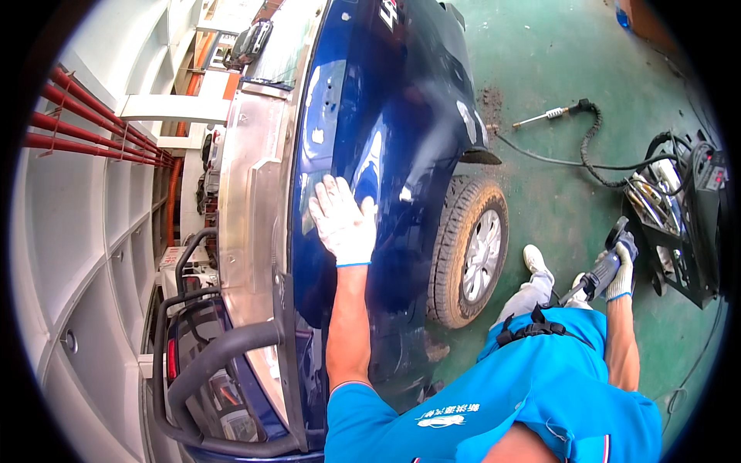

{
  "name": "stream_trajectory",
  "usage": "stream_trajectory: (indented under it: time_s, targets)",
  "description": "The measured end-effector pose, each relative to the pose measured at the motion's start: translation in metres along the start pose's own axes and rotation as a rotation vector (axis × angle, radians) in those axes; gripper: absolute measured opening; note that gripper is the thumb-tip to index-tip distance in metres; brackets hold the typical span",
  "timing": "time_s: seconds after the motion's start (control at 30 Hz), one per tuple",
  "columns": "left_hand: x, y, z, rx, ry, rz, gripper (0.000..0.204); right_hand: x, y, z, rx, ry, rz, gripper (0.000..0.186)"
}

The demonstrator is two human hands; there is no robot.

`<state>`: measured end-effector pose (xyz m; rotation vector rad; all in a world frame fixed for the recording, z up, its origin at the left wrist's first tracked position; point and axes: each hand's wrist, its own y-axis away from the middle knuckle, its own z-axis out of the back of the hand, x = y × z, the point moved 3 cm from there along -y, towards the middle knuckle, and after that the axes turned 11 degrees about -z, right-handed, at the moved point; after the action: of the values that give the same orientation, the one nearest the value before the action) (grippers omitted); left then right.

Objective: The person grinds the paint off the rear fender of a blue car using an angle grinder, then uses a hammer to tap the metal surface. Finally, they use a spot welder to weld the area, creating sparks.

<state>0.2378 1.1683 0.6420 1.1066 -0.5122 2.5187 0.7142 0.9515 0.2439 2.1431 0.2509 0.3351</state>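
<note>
My left hand [345, 221], in a white work glove with a blue cuff, lies flat with fingers stretched out on the dark blue body panel [370, 247] of a pickup truck. Pale sanded or filled patches [320, 123] show on that panel beyond my fingertips. Down at my right side, my right hand [622, 274], gloved too, is closed around a blue-grey angle grinder [603, 272]. The grinder's dark round head [617, 230] points away from me, and its cord hangs by my leg. Most of the right fingers are hidden behind the tool.
A muddy wheel [471, 255] sits under the panel. To the right stands a black tool cart [679, 224], with a hose and a rod-shaped tool [552, 113] on the green floor [540, 46]. A black tubular bar [224, 355] rises from the truck bed; red pipes [100, 119] run at left.
</note>
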Motion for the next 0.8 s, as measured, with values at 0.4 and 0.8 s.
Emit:
stream_trajectory:
  time_s: [0.4, 0.8]
  targets:
    - [-0.01, -0.161, -0.019, -0.241, 0.168, 0.169, 0.082, -0.001, -0.012, -0.049, -0.055, -0.13, 0.173, 0.053]
    - [-0.105, -0.168, -0.009, -0.401, 0.918, 0.085, 0.04, 0.036, -0.07, -0.043, -0.115, -0.224, 0.187, 0.039]
